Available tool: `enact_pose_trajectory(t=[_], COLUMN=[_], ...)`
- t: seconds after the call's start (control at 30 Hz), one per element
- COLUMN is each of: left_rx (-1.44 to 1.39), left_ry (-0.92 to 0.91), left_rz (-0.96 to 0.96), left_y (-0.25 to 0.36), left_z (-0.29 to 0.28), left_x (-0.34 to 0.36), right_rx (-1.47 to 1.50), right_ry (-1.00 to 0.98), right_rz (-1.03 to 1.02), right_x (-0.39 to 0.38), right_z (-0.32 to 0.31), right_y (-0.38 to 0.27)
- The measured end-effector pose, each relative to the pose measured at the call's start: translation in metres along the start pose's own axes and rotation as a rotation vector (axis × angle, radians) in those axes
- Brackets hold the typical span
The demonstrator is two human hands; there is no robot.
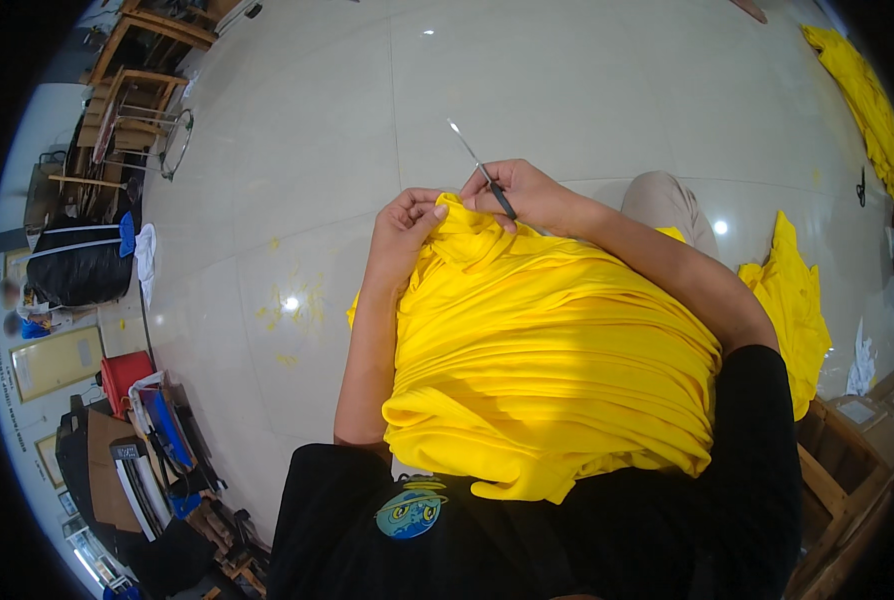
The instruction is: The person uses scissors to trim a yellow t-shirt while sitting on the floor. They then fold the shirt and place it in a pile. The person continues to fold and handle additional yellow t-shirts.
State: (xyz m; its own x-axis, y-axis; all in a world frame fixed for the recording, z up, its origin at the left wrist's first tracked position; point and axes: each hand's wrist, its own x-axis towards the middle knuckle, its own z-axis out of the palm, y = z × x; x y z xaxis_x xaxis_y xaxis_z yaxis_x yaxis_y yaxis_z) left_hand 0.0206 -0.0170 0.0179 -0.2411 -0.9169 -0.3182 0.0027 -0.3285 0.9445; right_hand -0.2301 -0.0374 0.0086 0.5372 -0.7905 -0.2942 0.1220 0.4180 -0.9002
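Yellow cloth (552,330) lay heaped against your shirt (557,535), your left hand (407,225) pinching its end farthest from that shirt, your right hand (530,192) gripping a slim tool (500,195), tip pointing away from the shirt

Bright yellow cloth (557,350), black-and-silver tool (494,186)

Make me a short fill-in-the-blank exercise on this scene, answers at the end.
1. The cloth bunched against the shirt is coloured ____.
2. The tool is in the ____ hand.
3. The tool's handle is ____.

Missing words: yellow; right; black.
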Motion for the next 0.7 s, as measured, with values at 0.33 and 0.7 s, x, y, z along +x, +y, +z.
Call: enact_pose_trajectory(t=[0.33, 0.7], left_rx=[-0.050, 0.393], left_ry=[0.012, 0.180], left_rz=[0.117, 0.171], left_y=[-0.005, -0.007], left_z=[0.001, 0.021], left_x=[0.001, -0.012], right_rx=[-0.190, -0.210], right_ry=[0.088, 0.099], right_rz=[-0.139, -0.081], right_x=[0.020, 0.007], right_z=[0.003, 0.023], right_y=[0.029, 0.009])
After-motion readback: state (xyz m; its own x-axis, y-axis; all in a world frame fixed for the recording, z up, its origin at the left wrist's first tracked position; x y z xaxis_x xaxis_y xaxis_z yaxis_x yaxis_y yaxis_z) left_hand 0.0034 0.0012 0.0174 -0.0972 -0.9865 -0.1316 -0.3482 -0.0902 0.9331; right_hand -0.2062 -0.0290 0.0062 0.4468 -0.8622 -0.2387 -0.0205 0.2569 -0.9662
